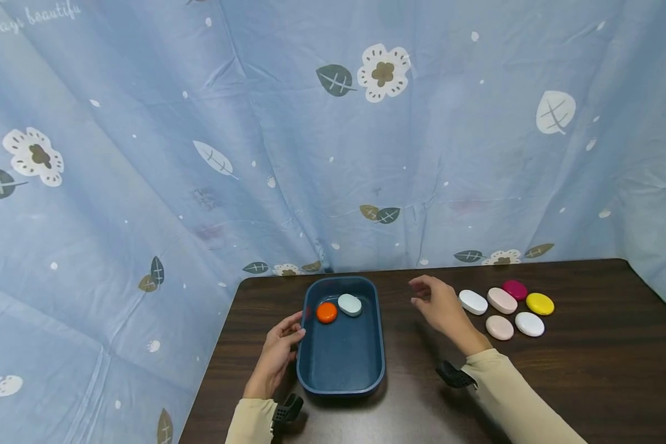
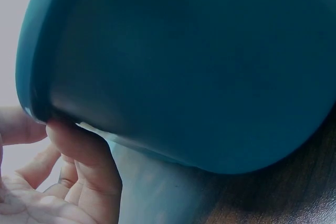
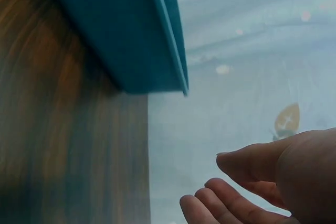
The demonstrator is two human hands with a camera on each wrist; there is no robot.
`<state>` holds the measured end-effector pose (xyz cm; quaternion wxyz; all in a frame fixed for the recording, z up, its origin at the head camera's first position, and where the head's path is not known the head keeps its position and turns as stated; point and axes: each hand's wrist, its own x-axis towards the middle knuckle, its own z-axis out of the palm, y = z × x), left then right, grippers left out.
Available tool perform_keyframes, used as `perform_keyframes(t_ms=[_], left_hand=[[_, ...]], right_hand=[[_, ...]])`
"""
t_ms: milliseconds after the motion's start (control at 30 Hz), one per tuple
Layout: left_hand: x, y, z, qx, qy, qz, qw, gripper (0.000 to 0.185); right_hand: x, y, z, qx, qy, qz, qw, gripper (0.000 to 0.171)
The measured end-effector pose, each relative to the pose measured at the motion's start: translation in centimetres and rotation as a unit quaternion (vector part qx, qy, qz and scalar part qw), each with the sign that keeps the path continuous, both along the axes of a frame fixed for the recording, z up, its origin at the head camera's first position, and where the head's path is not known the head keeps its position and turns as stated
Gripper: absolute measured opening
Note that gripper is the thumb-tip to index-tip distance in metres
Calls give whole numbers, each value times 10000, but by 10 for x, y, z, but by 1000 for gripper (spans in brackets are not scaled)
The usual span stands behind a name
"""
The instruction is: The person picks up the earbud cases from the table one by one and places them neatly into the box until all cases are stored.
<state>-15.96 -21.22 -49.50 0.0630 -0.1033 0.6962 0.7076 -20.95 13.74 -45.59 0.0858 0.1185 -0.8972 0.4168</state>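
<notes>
here, left hand (image 1: 274, 357) fingers curled on tray (image 1: 341, 370) rim, right hand (image 1: 441, 308) loose, wrist views blurred

A dark blue oblong tray (image 1: 341, 364) stands flat near the counter's left edge. Inside, at its far end, lie an orange pebble (image 1: 327, 312) and a pale green pebble (image 1: 349, 304), side by side and nearly touching.
</notes>
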Motion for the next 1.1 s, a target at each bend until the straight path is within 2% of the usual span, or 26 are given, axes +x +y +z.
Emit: perform_keyframes(t_ms=[167, 367, 667, 1100], left_hand=[[0, 0, 0, -14, -34, -11, 10000, 46], [-1, 0, 0, -12, -49, -15, 10000, 46], [0, -1, -1, -8, -8, -26, 10000, 46], [0, -1, 1, -50, -14, -54, 10000, 45]], right_hand=[[9, 20, -5, -62, 81, -55, 9999, 30], [18, 42, -14, 137, 42, -277, 9995, 31], [35, 74, -30, 158, 135, -622, 9978, 34], [50, 104, -41, 167, 295, -1120, 9931, 35]])
